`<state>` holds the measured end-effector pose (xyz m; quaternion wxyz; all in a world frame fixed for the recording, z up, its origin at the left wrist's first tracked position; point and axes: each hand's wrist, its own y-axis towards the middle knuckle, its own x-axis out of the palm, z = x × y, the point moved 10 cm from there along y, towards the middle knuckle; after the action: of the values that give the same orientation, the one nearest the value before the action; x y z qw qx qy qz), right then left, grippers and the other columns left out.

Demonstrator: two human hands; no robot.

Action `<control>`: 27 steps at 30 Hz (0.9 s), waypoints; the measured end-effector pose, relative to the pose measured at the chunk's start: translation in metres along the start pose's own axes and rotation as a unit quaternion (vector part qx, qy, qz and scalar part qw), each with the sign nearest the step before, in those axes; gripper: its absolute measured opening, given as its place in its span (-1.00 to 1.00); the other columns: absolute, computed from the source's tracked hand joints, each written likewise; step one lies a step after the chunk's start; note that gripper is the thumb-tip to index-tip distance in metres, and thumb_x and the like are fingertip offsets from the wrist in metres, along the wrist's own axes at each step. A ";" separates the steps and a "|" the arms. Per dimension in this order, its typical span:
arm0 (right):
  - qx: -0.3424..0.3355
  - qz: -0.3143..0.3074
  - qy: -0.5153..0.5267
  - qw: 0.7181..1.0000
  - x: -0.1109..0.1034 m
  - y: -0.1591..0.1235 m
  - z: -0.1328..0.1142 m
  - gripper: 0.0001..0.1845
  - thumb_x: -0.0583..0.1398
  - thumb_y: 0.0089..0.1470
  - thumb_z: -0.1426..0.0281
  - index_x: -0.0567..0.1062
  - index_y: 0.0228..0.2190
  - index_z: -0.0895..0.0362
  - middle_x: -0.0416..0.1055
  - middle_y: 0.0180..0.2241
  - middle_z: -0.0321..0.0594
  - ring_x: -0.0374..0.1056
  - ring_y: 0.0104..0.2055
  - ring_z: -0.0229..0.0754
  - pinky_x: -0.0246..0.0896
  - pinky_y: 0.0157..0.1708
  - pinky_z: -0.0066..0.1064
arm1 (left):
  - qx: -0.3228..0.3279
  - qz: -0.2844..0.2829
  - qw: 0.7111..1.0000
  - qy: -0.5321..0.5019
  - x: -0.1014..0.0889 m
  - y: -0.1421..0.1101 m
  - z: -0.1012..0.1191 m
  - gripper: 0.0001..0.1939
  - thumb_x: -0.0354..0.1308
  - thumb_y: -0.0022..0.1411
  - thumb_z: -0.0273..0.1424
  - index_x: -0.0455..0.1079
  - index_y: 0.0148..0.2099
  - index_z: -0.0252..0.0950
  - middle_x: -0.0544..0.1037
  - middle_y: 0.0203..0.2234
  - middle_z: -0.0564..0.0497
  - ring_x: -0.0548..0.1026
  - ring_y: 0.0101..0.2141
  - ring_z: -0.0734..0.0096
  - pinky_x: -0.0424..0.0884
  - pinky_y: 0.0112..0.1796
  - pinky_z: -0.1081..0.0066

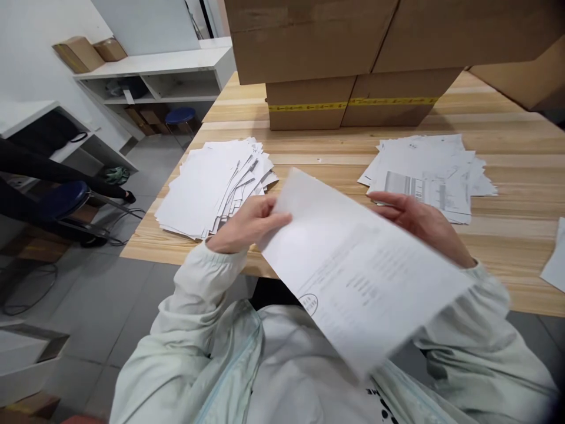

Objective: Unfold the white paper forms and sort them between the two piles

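A printed sheet of paper (pixel 348 259) is tilted over the table's front edge, with an oval stamp mark and blurred print. My left hand (pixel 253 224) pinches its left corner, thumb on top. Beyond the sheet's upper right edge lies my right hand (pixel 421 224), fingers stretched out and apart; the paper covers part of it, and whether it touches the sheet I cannot tell. Just past my left hand rests a thick, fanned pile of papers (pixel 207 182). Close to my right fingers is another loose pile of printed papers (pixel 436 171), some with barcodes.
Stacked cardboard boxes (pixel 309 103) with yellow tape stand at the back of the wooden table (pixel 318 144). Another paper (pixel 555 259) lies at the right edge. On the left are white shelves (pixel 176 65), a blue stool (pixel 66 197) and a person's legs (pixel 57 174).
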<state>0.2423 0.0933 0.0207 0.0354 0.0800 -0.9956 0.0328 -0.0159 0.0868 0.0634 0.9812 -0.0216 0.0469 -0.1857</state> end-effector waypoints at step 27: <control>0.091 0.101 -0.010 0.991 0.024 0.015 0.073 -0.33 0.46 -0.20 0.20 0.48 -0.02 0.10 0.48 -0.42 -0.32 0.37 -0.43 -0.23 0.30 -0.42 -0.36 | -0.143 0.123 0.980 0.065 0.019 0.006 -0.104 -0.78 0.07 0.12 -0.54 0.48 -0.20 -0.33 0.25 -0.64 0.19 0.16 -0.62 0.57 0.03 -0.57 0.50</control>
<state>0.2110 0.0993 -0.0508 0.0144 -0.0175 -0.9918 0.1258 -0.0061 0.0829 -0.0419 0.9782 -0.1438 0.1385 -0.0563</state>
